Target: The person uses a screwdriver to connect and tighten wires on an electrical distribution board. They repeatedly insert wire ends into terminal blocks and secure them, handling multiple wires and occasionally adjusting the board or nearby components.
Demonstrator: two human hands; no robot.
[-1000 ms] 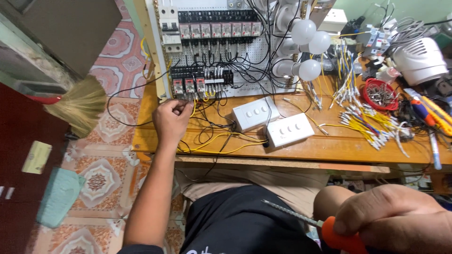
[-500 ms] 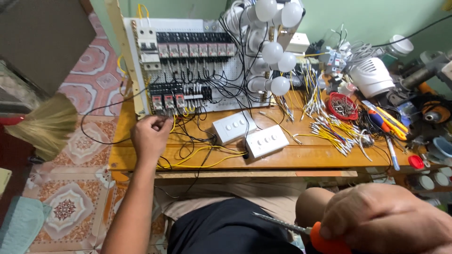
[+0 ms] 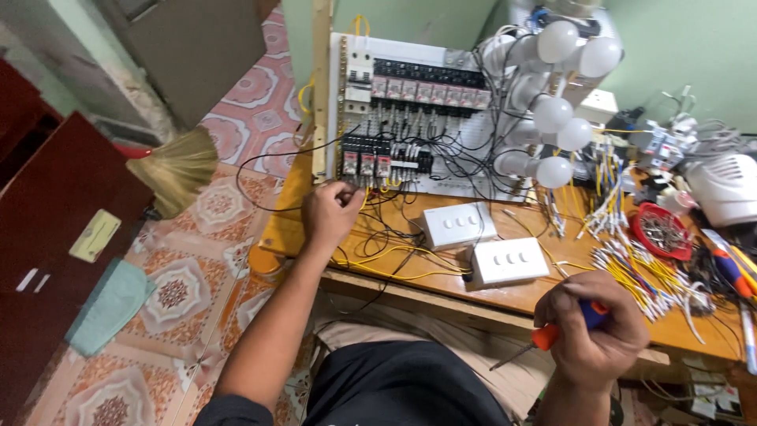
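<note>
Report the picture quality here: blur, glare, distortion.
Head view: white bulbs at top slightly overexposed and soft; wide-lens bending at the edges; left hand at the wiring panel fairly sharp; right hand with screwdriver reasonably clear.

Patterned floor tiles [image 3: 181, 292], green wall [image 3: 678, 55]

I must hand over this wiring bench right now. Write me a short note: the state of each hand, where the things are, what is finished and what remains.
Left hand: fingers closed, pinching wires at the lower edge of the white upright wiring panel with black breakers.
Right hand: closed around the orange-and-blue handled screwdriver, tip pointing down-left, held off the wooden bench.
Two white three-button switch boxes lie on the bench; a bundle of cut yellow-and-white wires lies to their right.
Done: many black wires already run across the panel.
Left: loose yellow wires lie unconnected on the bench.
</note>
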